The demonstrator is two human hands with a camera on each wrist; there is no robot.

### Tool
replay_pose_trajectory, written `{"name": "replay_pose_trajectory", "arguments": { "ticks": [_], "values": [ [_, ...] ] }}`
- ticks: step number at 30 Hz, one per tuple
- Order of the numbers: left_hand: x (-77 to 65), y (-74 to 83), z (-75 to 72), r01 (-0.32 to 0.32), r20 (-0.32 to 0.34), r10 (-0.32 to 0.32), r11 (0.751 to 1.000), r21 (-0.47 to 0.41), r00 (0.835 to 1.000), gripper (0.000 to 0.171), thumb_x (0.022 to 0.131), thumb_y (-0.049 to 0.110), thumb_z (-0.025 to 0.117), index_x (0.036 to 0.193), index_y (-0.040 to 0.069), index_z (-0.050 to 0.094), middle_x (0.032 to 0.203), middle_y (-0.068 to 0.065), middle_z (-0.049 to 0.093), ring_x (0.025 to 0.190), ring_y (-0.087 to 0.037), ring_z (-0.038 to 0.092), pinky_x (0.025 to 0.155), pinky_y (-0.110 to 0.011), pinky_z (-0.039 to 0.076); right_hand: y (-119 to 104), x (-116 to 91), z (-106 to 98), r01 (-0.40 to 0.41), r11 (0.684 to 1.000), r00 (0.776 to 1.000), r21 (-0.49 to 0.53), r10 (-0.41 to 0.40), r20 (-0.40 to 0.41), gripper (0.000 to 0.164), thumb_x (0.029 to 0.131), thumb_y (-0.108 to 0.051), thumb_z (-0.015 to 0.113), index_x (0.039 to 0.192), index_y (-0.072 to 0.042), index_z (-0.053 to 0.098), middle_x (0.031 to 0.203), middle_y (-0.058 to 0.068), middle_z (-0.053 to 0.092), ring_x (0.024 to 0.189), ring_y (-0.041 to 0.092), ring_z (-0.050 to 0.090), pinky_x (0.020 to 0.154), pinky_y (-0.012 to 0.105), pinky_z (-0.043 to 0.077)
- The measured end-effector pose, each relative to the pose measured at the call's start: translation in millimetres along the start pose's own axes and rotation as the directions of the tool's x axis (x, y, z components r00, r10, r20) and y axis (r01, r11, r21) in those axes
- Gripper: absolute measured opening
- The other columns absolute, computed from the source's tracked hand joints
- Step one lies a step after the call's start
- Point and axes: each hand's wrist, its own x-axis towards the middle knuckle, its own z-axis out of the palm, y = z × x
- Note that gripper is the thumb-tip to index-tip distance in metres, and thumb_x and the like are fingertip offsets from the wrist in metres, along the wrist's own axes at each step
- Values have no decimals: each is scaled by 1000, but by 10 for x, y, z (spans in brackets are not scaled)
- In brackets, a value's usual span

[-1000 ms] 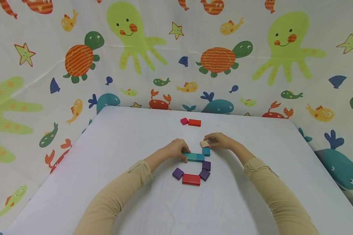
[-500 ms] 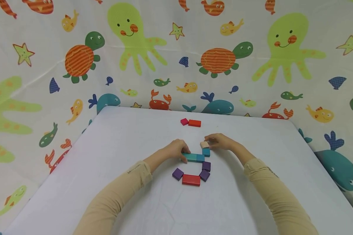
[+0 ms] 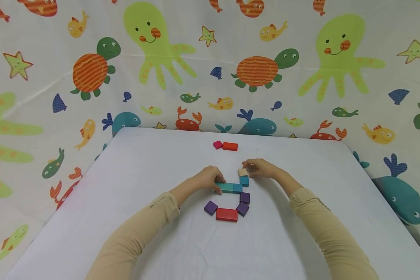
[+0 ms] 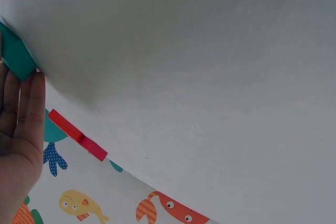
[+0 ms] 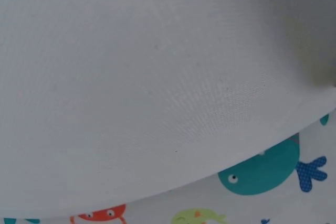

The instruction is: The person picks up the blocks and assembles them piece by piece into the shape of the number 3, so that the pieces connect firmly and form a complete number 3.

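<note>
In the head view my left hand (image 3: 209, 178) grips the left end of a long teal block (image 3: 226, 188), which the left wrist view also shows as a teal block (image 4: 18, 53) at the fingertips. A blue block (image 3: 237, 188) continues the row on the right. My right hand (image 3: 263, 169) pinches a small natural-wood block (image 3: 242, 172) right at the far side of another blue block (image 3: 244, 181). Below are two purple blocks, the upper purple block (image 3: 245, 198) and the tilted purple block (image 3: 242, 209). The right wrist view misses the fingers.
A long red block (image 3: 226, 214) lies nearest, with a tilted purple block (image 3: 211, 207) at its left. Farther back lie an orange-red block (image 3: 230, 146) and a pink block (image 3: 218, 144). The white table (image 3: 154, 155) meets a patterned sea-animal curtain (image 3: 196, 50).
The natural-wood block has turned slightly and now sits straighter against the blue block below it. My left hand stays on the teal block. The head view has shifted a little.
</note>
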Motion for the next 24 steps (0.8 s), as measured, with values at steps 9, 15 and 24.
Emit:
{"name": "replay_pose_trajectory", "arguments": {
  "ticks": [9, 15, 24],
  "values": [
    [22, -22, 4, -5, 10, 5, 1000, 3, 1000, 32, 73, 16, 81, 103, 8, 72, 94, -2, 71, 81, -10, 57, 77, -23, 50, -8, 16, 1, 16, 1000, 1000, 8, -16, -8, 39, 89, 2, 59, 127, 3, 52, 131, 22, 54, 130, 39, 42, 104, 47, 38],
    [21, -34, 15, -27, 12, 27, 1000, 8, 1000, 32, 74, 16, 81, 103, 7, 72, 96, -4, 71, 84, -11, 60, 80, -25, 52, -38, 26, -9, -22, 1000, 1000, 16, 22, -4, 38, 89, 2, 58, 127, 2, 52, 130, 21, 55, 130, 37, 43, 104, 47, 38],
    [3, 1, 12, -18, 12, 18, 1000, 8, 1000, 40, 72, 17, 82, 108, 6, 70, 101, -5, 72, 89, -13, 63, 83, -26, 53, -62, 27, -16, -59, 997, 998, 46, 59, -1, 39, 90, 1, 56, 129, 3, 51, 132, 21, 54, 131, 37, 42, 105, 46, 37]
  ]
}}
